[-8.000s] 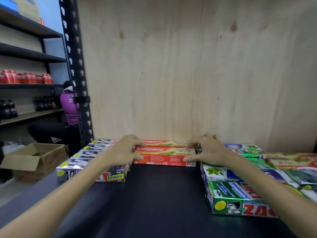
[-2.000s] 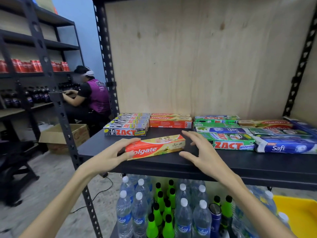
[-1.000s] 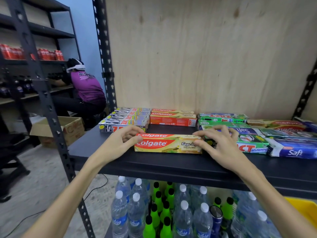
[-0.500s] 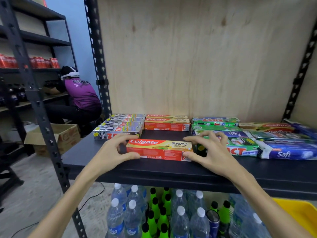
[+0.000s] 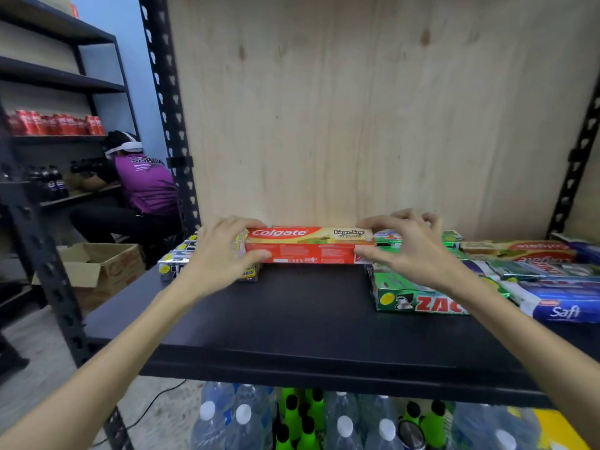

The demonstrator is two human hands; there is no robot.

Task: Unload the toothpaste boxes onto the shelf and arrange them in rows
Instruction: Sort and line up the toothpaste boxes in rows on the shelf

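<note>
Red Colgate box (image 5: 308,245) sits mid-frame at the shelf (image 5: 292,323) back, left hand (image 5: 220,251) and right hand (image 5: 406,245) pinching its ends. Flanking rows, silver boxes (image 5: 175,264) left and green ZACT boxes (image 5: 418,297) right, look done. Colgate row probably just started; front shelf bare, remaining stock out of view.

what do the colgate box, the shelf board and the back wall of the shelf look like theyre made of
Colgate box: printed cardboard, probably; sharp folded edges, slightly glossy print.
Shelf board: black, matte, smooth; painted metal or laminated board, cannot tell which.
Back panel: bare plywood, by its pale grain and knots.
</note>
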